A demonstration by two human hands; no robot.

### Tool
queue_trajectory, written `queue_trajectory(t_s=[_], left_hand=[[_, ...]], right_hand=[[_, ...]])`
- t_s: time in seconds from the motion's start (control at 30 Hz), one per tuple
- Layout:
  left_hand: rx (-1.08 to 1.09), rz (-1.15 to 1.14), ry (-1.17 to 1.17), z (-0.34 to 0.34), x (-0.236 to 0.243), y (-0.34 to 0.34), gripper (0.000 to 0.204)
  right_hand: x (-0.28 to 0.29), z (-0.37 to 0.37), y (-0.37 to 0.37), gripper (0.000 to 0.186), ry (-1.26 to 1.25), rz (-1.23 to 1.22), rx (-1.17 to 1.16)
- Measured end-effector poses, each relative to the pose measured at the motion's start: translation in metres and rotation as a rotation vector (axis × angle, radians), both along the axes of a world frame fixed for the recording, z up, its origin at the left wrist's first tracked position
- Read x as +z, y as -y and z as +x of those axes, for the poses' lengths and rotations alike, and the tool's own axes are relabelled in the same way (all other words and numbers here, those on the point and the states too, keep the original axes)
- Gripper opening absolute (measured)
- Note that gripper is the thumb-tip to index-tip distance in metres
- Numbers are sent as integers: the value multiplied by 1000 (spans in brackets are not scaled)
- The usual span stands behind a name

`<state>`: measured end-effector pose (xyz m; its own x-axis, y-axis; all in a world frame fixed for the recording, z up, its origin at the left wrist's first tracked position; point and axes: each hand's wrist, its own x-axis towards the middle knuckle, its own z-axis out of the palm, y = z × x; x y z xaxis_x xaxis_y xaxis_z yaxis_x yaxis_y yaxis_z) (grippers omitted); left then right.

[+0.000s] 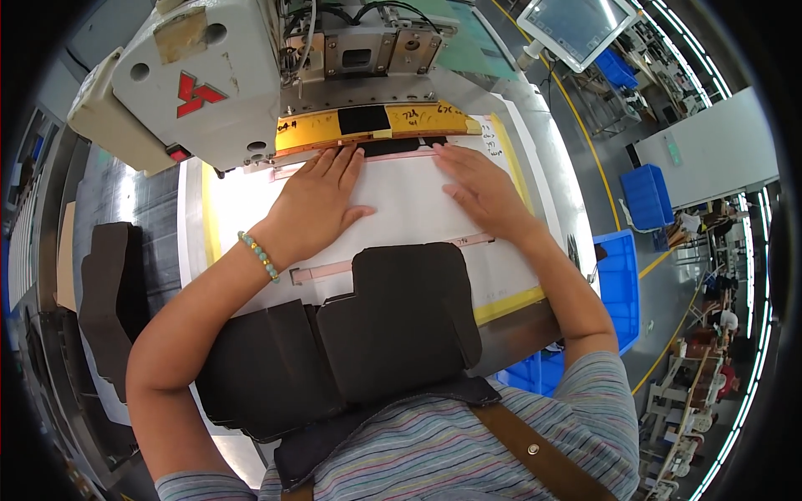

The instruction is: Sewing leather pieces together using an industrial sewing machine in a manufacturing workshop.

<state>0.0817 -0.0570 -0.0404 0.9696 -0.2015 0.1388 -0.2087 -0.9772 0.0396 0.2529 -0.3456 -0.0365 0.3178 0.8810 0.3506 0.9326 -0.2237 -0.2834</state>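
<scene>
A narrow black strip [391,147] of material lies along the far side of a white sheet [401,200] edged with yellow tape. My left hand [317,194] rests flat on the sheet, fingers stretched and thumb apart, its fingertips at the strip's left end. At the strip's right end is my right hand [480,190], also flat with its fingers extended. Just beyond the fingertips runs a yellow bar [418,119] with handwriting and a black patch. Nearer to me, two black panels [397,321] overlap the sheet's near edge, close to my body.
A large white sewing machine head [196,83] stands at the far left. More black pieces [109,292] are piled on the left side. To the right are blue bins [620,284] and, farther back, a screen [576,29] on a stand.
</scene>
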Motion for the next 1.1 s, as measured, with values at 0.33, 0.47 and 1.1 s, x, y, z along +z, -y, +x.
queue_trajectory(t_s=[0.33,0.47,1.1], left_hand=[[31,14,-32,-19,5,-23,87],[79,26,-51,-22,4,-23,87],[-22,-60,-14,-67,27,-6,65]], right_hand=[[-6,0,-17,54,16,-69,-19],[-3,-10,-34,56,14,-123,-4],[-2,-19,-64,63,-57,-173,119]])
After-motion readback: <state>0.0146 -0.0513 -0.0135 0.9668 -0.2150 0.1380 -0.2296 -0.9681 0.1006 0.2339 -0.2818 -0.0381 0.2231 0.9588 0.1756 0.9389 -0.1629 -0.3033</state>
